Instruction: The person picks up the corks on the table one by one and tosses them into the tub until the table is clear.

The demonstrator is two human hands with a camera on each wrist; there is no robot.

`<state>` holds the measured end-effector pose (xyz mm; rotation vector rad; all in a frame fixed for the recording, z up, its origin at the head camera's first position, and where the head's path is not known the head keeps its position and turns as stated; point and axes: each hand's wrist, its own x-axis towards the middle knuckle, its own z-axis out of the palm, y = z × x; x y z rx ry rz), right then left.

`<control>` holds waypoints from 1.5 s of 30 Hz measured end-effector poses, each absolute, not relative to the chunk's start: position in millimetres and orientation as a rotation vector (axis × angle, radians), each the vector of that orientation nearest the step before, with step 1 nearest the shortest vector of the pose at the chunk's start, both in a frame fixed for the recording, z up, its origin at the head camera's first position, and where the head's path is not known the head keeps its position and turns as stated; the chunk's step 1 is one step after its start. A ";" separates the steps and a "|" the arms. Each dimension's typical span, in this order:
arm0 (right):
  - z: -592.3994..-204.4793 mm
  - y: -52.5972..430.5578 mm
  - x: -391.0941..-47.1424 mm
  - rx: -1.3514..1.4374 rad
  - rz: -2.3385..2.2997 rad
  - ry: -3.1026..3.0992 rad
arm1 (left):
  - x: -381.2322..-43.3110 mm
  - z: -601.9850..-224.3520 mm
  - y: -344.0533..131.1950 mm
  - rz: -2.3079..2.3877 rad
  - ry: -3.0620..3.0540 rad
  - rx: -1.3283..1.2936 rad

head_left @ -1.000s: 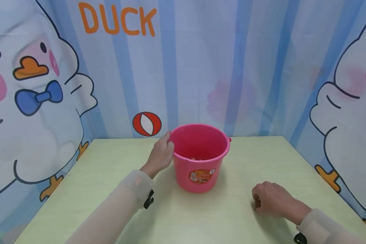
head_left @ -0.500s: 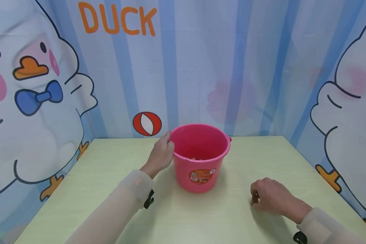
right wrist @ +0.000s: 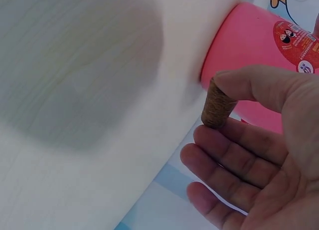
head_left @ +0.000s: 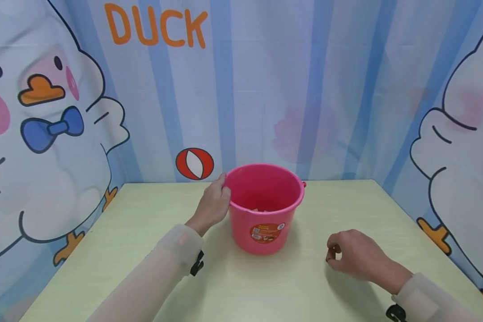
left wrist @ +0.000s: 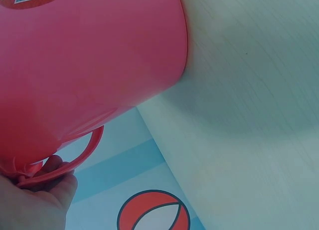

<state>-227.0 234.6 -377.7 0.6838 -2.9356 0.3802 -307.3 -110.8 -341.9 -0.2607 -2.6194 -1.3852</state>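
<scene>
A pink bucket (head_left: 261,232) with an orange label stands upright on the pale table, and a few small light bits show inside it. My left hand (head_left: 211,203) grips its rim on the left side. In the left wrist view, the pink handle (left wrist: 89,149) loops down past the fingers of that hand (left wrist: 37,205). To the right of the bucket and apart from it, my right hand (head_left: 356,255) is held over the table. The right wrist view shows its thumb and fingers pinching a small brown tapered cork (right wrist: 217,106) by its ends.
The pale wooden table (head_left: 145,277) ends at a blue striped curtain (head_left: 257,89) printed with ducks, which encloses the back and sides. Both forearms wear light sleeves with black straps.
My right hand has risen slightly and shifted a little left toward the bucket, turning so that a gap shows between thumb and fingers. The left hand and bucket have stayed put.
</scene>
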 end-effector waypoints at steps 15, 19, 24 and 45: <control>-366.7 226.2 -228.4 0.657 0.420 -2.825 | -306.2 -341.1 -111.0 -1.379 -2.619 -0.265; -365.1 224.2 -228.2 0.659 0.430 -2.791 | -306.8 -341.5 -110.6 -1.381 -2.621 -0.262; -363.0 221.3 -227.8 0.654 0.459 -2.764 | -306.7 -341.5 -110.6 -1.384 -2.619 -0.271; -350.1 206.8 -225.9 0.602 0.553 -2.614 | -306.8 -340.7 -111.4 -1.374 -2.630 -0.273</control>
